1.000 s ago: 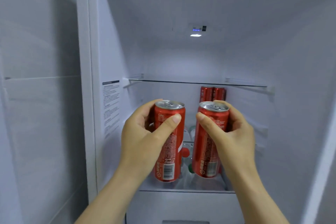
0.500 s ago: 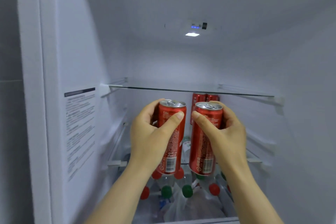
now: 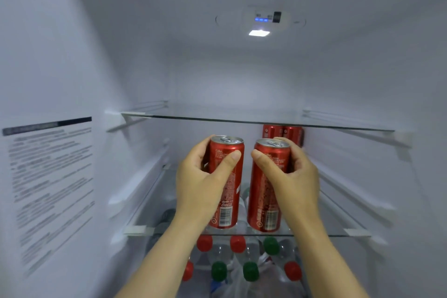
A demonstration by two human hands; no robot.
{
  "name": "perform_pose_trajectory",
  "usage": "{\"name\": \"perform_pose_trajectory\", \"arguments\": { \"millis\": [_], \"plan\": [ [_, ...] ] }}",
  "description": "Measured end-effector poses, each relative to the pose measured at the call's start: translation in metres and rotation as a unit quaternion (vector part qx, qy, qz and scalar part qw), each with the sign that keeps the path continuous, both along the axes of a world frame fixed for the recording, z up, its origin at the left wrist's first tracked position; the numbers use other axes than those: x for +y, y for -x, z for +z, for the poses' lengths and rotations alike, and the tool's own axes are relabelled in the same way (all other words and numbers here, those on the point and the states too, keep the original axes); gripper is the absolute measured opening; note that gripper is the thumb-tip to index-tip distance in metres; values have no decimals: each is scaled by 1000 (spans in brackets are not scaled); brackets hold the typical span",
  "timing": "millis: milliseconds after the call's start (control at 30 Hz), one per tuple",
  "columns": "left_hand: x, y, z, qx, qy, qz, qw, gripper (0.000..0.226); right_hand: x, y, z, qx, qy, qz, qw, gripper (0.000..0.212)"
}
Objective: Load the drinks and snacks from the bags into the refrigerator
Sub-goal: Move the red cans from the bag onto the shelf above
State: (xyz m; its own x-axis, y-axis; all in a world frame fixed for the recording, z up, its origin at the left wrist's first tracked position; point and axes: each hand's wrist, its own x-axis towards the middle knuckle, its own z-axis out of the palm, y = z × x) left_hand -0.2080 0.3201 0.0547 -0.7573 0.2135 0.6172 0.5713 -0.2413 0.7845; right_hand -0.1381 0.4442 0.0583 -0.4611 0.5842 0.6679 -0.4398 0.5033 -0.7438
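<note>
While my left hand (image 3: pixel 203 184) wraps round the left can (image 3: pixel 228 191), thumb across the front and fingers behind, my right hand (image 3: pixel 296 184) grips the right can (image 3: pixel 266 198) the same way near its top, so both hands are closed on a load. Both are tall red soda cans, upright, side by side with a narrow gap between them, and my thumb tips nearly meet across it. Their bottoms sit low at the front edge of the middle glass shelf (image 3: pixel 338 233); I cannot tell whether they rest on the glass or hang just above it. Farther back on that same shelf, toward the right by the rear wall, stand two more red cans (image 3: pixel 283 132), touching each other, their tops just under the upper glass shelf (image 3: pixel 242 118). Underneath the middle shelf, the lower compartment holds clear plastic bottles (image 3: pixel 242 256), packed close together with their caps facing me, some red and some green. All of this sits inside the refrigerator (image 3: pixel 387 68), whose left inner wall bears a printed label (image 3: pixel 50 176) too blurred to read. Overhead in the ceiling a small lamp (image 3: pixel 259 32) glows white, and just behind it a control panel (image 3: pixel 266 18) shows blue lights.
</note>
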Motion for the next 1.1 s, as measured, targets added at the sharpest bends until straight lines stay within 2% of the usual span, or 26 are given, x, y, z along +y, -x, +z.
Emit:
{"name": "perform_pose_trajectory", "arguments": {
  "millis": [233, 333, 433, 633, 800, 1000, 1100],
  "plan": [
    [-4, 7, -15, -27, 14, -53, 998, 59, 6, -5, -10, -35, -16, 55, 998, 40],
    [-8, 8, -27, -40, 35, -64, 997, 57, 6, -10, -23, -48, 4, 89, 995, 48],
    [-12, 13, -34, -44, 71, -72, 994, 54, 6, -13, -29, -64, 14, 101, 993, 45],
    [-18, 18, -32, -48, 109, -78, 990, 59, 13, -14, -28, -116, 1, 82, 990, 42],
    [-17, 17, -32, -53, 110, -73, 990, 67, 21, -22, -34, -205, -33, 52, 977, 65],
    [-15, 17, -33, -58, 107, -71, 990, 68, 28, -15, -38, -233, -40, 33, 971, 58],
    [-16, 16, -33, -60, 107, -74, 990, 65, 34, 2, -37, -242, -48, 0, 969, 63]
  ]
}}
